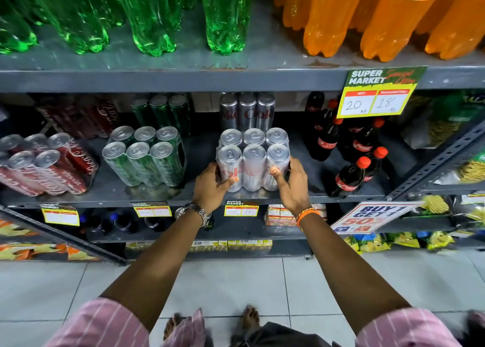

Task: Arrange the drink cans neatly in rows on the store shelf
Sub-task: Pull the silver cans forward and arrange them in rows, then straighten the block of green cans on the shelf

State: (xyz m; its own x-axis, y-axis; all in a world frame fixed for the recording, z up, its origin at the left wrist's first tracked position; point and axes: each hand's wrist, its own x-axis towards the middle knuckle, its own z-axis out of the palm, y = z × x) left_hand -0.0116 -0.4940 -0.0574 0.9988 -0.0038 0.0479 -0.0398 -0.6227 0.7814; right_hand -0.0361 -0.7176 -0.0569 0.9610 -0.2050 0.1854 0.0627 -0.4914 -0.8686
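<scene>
I have both hands on the silver six-pack of cans (254,160), which stands upright near the front edge of the middle shelf (162,198): my left hand (213,182) grips its left side with the thumb across the front, and my right hand (291,182) grips its right side likewise. A green six-pack (147,158) stands to its left, cola bottles (349,160) to its right, and three more silver cans (247,110) farther back.
</scene>
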